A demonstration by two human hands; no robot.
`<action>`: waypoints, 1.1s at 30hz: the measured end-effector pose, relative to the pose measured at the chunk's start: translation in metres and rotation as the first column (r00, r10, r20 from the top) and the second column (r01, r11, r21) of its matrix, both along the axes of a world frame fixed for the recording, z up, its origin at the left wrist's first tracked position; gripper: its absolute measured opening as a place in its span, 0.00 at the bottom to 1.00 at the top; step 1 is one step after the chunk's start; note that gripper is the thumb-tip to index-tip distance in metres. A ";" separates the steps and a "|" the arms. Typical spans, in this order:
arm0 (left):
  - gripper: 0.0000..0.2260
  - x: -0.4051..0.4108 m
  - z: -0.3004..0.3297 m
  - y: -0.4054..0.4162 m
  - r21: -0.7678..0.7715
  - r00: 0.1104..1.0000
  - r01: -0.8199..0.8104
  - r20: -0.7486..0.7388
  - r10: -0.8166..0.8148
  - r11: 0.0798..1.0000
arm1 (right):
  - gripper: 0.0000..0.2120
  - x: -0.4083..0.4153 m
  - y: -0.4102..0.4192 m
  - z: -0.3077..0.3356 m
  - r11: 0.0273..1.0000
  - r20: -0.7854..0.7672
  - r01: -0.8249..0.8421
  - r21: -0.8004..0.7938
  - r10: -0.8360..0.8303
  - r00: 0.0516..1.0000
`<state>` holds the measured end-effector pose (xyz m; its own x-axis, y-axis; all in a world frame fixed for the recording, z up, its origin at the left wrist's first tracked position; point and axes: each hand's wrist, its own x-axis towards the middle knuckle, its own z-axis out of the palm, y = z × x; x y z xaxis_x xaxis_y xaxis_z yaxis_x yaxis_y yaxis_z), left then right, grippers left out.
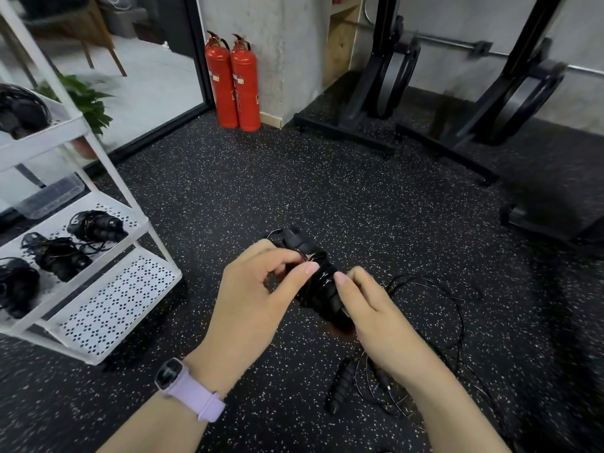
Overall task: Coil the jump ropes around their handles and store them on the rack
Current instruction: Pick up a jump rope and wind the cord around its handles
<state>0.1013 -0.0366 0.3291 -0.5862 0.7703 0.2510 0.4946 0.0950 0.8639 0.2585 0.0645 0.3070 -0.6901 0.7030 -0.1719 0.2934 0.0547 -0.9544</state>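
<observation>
Both hands hold a pair of black jump rope handles (318, 282) with thin black rope wound around them, low in the middle of the view. My left hand (258, 289) grips the upper end, thumb and forefinger pinching the coils. My right hand (369, 308) holds the lower end, its thumb pressed on the windings. Another black jump rope (343, 384) lies loose on the floor under my right forearm, its rope (457, 308) trailing to the right. The white rack (108, 295) stands at the left, with several coiled ropes (94, 225) on its middle shelf.
Two red fire extinguishers (233, 83) stand against the concrete pillar at the back. Black gym machine frames (392, 80) occupy the back right. A potted plant (86, 103) sits behind the rack. The floor is black speckled rubber (261, 191). A lilac watch (183, 387) is on my left wrist.
</observation>
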 end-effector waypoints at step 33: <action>0.07 -0.002 0.000 -0.003 -0.077 0.946 0.318 -0.035 -0.321 0.945 | 0.29 -0.017 -0.016 0.016 0.499 -0.062 0.029 -0.866 -0.165 0.984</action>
<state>0.0991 -0.0395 0.3292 -0.2954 0.9318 0.2110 0.5484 -0.0155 0.8361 0.2417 0.0486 0.3232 -0.6888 0.3189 -0.6511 0.1241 -0.8330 -0.5392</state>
